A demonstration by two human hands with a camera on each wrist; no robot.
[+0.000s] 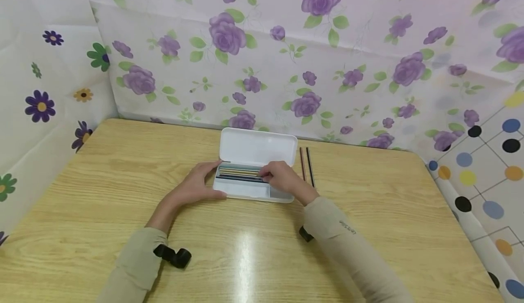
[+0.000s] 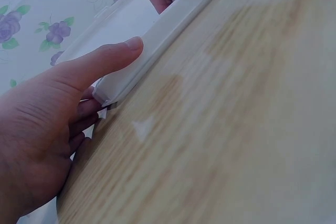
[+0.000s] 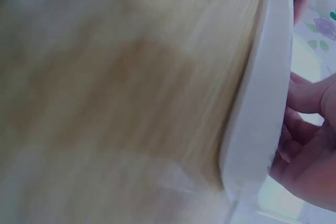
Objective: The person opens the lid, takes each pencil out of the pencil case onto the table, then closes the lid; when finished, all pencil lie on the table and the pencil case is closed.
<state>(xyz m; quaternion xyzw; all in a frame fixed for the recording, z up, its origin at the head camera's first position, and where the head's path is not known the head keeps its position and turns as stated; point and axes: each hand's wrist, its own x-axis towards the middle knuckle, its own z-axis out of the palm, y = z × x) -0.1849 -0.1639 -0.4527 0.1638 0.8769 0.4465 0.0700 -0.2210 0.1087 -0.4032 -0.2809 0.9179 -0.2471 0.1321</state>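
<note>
An open white pencil case (image 1: 245, 192) lies on the table, its lid (image 1: 258, 146) tipped back. Several pencils (image 1: 238, 173), gold and dark ones, lie lengthwise inside. My left hand (image 1: 196, 185) grips the case's left end, thumb on the front rim and fingers round the corner. In the left wrist view that thumb (image 2: 118, 56) lies along the white wall. My right hand (image 1: 281, 176) reaches into the case from the right, thumb and fingers pinched on a pencil at its right end. In the right wrist view the case wall partly hides those curled fingers (image 3: 296, 137).
Two more pencils, a reddish-brown one (image 1: 303, 163) and a black one (image 1: 311, 166), lie on the table just right of the case. The wooden table (image 1: 241, 253) meets a flowered cloth (image 1: 262, 80) close behind the lid.
</note>
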